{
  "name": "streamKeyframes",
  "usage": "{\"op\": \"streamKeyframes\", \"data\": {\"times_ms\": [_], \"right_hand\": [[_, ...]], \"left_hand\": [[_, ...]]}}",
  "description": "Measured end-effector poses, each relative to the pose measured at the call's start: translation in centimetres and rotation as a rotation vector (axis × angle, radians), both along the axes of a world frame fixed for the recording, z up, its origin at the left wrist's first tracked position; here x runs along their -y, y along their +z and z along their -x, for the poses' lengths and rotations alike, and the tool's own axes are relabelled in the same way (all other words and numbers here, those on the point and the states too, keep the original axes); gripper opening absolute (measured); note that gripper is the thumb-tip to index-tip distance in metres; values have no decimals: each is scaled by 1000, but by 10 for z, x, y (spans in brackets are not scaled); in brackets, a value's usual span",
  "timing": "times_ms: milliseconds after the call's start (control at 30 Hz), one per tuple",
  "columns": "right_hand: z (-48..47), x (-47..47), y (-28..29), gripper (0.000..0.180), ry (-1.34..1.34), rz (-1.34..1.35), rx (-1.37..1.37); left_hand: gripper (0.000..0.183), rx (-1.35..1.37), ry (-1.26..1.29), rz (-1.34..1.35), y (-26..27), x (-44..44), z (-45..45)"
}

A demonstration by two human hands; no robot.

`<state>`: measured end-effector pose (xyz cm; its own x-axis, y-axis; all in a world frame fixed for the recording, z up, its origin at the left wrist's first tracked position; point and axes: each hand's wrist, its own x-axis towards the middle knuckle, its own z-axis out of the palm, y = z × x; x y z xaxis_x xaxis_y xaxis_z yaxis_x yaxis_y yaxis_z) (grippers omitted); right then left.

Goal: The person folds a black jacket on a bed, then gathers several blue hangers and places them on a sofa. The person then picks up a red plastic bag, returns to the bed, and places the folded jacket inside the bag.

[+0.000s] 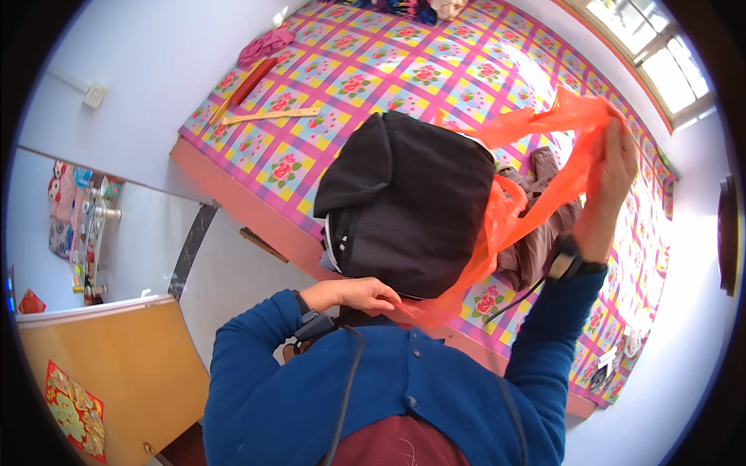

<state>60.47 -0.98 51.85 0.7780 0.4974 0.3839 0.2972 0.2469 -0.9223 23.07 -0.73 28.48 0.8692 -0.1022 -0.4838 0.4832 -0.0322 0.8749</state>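
Note:
A bulky black fabric bundle, perhaps a bag or folded garment with a white-edged zip, sits at the bed's near edge in front of me. Along its right and near sides runs a thin orange-red plastic bag. My right hand holds part of the plastic raised and stretched out to the right. Below the bundle, my left hand pinches another edge of the plastic between thumb and fingers. Brown clothing lies partly hidden behind the plastic.
A checked, rose-patterned cover spreads over the bed. At its far left lie a wooden stick, a red-brown long object and pink cloth. A yellow-brown door stands at lower left. Small items rest at the right edge.

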Motion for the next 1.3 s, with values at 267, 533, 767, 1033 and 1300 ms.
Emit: {"op": "streamKeyframes", "data": {"times_ms": [267, 533, 767, 1033, 1300], "right_hand": [[84, -77, -98, 39, 111, 430, 1253], [204, -127, -189, 44, 783, 444, 1054], [211, -106, -243, 69, 673, 853, 1101], [184, -80, -258, 57, 664, 825, 1005], [183, -79, -257, 57, 676, 803, 980]], "left_hand": [[23, 92, 318, 520, 4, -90, 72], [74, -104, 1324, 222, -97, -184, 71], [51, 23, 1230, 669, -101, -162, 18], [39, -286, 983, -741, -176, -162, 31], [33, -146, 1010, -282, -198, -170, 15]]}}
